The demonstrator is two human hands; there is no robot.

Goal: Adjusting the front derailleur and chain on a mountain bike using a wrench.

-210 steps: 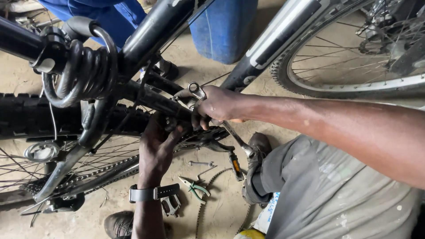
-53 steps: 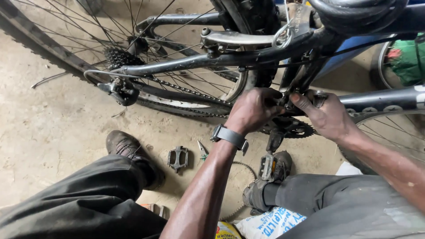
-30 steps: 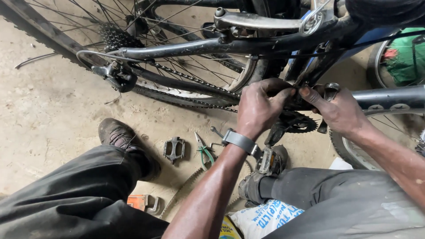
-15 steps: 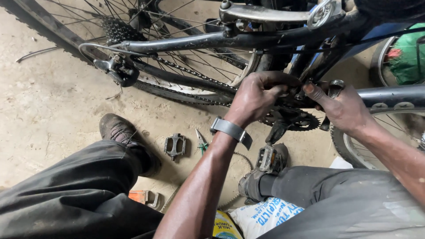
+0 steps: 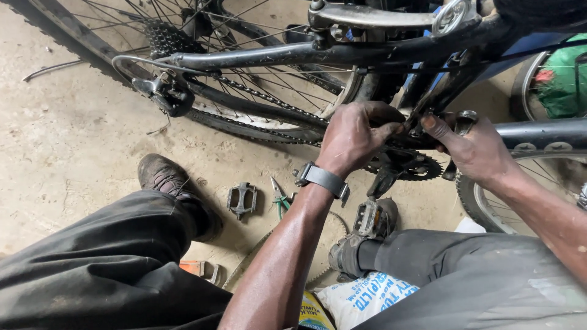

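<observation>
A dark bicycle frame [image 5: 293,56] stands over me, its rear wheel [image 5: 202,116] and chain [image 5: 257,91] at the upper left. My left hand [image 5: 354,135], with a grey watch [image 5: 323,179] on the wrist, curls its fingers around the frame where the tubes meet above the chainring [image 5: 406,164]. My right hand [image 5: 474,146] grips the same joint from the right, thumb pressing a small metal part whose kind I cannot tell. Both hands are greasy.
On the concrete floor lie a loose pedal [image 5: 241,199], green-handled pliers [image 5: 280,197], an orange reflector [image 5: 199,269] and a printed sack [image 5: 367,296]. My shoes [image 5: 168,177] and knees frame the spot. A second wheel [image 5: 520,183] stands at the right, a green bag [image 5: 562,85] behind it.
Seven seconds ago I faced the handlebar end; the view has since swung to the rear wheel and crank. Over the last second both hands stayed on the joint, the camera dipping slightly.
</observation>
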